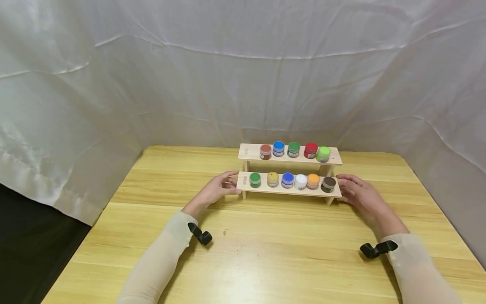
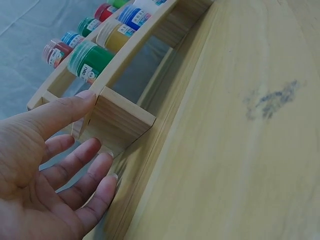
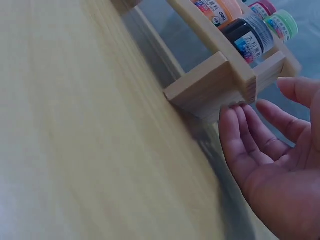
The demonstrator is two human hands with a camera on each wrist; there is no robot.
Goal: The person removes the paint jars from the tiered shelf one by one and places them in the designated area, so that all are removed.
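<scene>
A two-tier wooden rack (image 1: 250, 151) stands toward the back of the table, bearing several small paint jars on each tier. At its left end is my left hand (image 1: 222, 187), thumb tip right at the lower shelf's corner and the other fingers loosely bent beside the leg (image 2: 122, 117). My right hand (image 1: 358, 192) is at the opposite end, its relaxed fingertips against or close by the shelf end. A green jar (image 1: 255, 180) sits nearest the left hand; a dark brown jar (image 1: 328, 184) sits nearest the right. Neither hand touches a jar.
The table (image 1: 250, 253) has a striped wood grain and a small dark smudge (image 2: 272, 100) in front of the rack. Pale cloth (image 1: 190, 84) hangs behind the table and along its sides. Each sleeve carries a black wrist mount (image 1: 379, 249).
</scene>
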